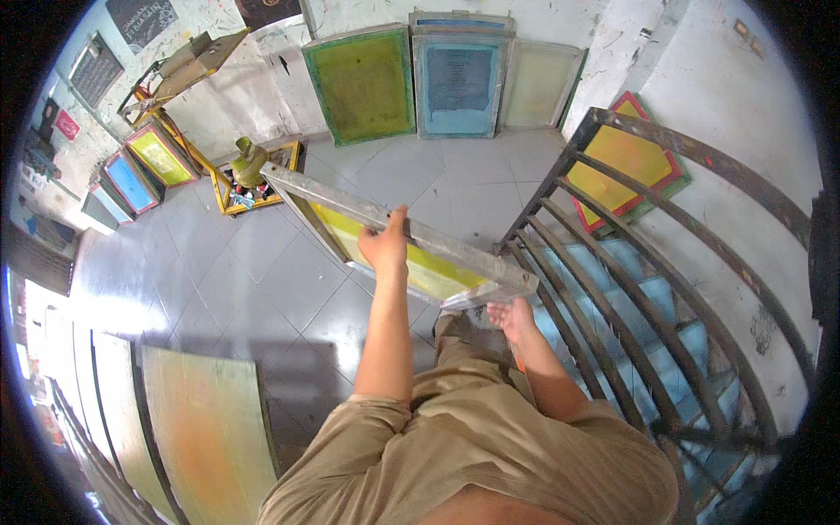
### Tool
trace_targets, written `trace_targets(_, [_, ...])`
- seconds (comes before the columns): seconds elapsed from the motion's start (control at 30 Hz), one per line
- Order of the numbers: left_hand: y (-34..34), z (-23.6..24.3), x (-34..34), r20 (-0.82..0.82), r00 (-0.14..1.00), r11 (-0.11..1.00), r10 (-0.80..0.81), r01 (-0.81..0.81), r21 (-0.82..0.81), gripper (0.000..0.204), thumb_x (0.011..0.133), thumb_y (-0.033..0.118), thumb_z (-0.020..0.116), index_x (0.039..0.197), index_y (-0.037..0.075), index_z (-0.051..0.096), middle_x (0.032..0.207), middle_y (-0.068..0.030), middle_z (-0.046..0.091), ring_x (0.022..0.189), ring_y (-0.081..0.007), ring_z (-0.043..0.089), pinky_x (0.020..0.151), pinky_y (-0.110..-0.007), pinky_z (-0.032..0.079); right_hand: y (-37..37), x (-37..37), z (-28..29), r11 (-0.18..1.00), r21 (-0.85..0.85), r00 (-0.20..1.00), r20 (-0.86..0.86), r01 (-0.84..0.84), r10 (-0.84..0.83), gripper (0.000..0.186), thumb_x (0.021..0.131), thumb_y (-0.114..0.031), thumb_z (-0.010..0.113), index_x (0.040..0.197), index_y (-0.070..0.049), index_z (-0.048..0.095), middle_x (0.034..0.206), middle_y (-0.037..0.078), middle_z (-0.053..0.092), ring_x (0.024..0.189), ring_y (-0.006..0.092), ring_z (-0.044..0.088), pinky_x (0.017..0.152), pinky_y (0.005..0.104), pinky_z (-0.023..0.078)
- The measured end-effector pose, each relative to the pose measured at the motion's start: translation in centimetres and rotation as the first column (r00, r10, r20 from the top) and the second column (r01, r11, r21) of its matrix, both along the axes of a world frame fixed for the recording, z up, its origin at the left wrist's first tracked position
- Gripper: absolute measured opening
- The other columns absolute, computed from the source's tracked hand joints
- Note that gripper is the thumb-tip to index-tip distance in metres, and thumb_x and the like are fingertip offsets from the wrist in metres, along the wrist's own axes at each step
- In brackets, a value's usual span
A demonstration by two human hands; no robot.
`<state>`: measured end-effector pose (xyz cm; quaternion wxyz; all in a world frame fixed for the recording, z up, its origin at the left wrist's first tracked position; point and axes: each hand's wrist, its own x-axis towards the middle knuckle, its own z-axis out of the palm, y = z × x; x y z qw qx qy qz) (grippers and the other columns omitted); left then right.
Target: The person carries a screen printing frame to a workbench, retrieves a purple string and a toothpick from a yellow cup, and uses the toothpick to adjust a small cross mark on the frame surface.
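A screen frame (420,236) with a grey border and a yellow-green mesh hangs tilted across the middle of the view, its far-left end higher than its near-right end. My left hand (385,243) is closed on the upper rail of this frame. My right hand (509,319) is just under the frame's near-right corner, fingers apart and palm turned up; I cannot tell whether it touches the frame. My legs and feet (453,328) show below it.
Dark railings (612,271) border blue steps (654,302) on my right, with a yellow screen (617,171) beyond. More screens (357,83) lean on the back wall. A yellow stand (219,199) holds a green gas cylinder (249,166). Pale boards (201,420) lie at lower left on grey tiles.
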<state>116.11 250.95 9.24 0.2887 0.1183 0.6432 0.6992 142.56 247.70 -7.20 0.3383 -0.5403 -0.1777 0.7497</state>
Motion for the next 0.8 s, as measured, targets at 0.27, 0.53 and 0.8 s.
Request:
trace_targets(0.27, [16.0,0.4,-5.5,0.200,0.969,0.988,-0.143,0.152,-0.030,0.041,0.067,0.026,0.081,0.086,0.000,0.057,0.079,-0.0069,0.060,0.061,-0.0121,0.054,0.051,-0.023,0.038,19.1,-4.6,0.7,0.999,-0.053,0.993,0.118,0.004,0.003,0.044,0.095,-0.039,0.029,0.100,-0.004,0.055,0.086,0.012,0.065,0.074,0.0235,0.062,0.065,0.0386,0.049])
trace_targets(0.53, [29.5,-2.3,-7.6,0.478,0.823,0.951,-0.306,0.291,0.107,0.027,0.074,0.032,0.072,0.089,0.014,0.059,0.073,0.0009,0.053,0.054,-0.0116,0.050,0.048,-0.023,0.029,32.1,-5.4,-0.5,0.997,-0.034,0.963,0.263,0.072,-0.061,0.046,0.096,-0.040,0.027,0.107,-0.003,0.052,0.092,0.013,0.065,0.077,0.0261,0.064,0.067,0.0397,0.048])
trace_targets(0.8, [49.0,-6.8,-5.2,0.579,0.671,0.848,-0.462,0.525,0.068,0.020,0.074,0.028,0.067,0.086,0.016,0.056,0.077,-0.0014,0.052,0.061,-0.0171,0.051,0.052,-0.028,0.033,47.9,-1.9,-3.9,0.895,-0.194,0.916,0.094,0.401,-0.390,0.043,0.098,-0.036,0.023,0.121,-0.003,0.037,0.097,0.021,0.055,0.078,0.0307,0.060,0.064,0.0437,0.049])
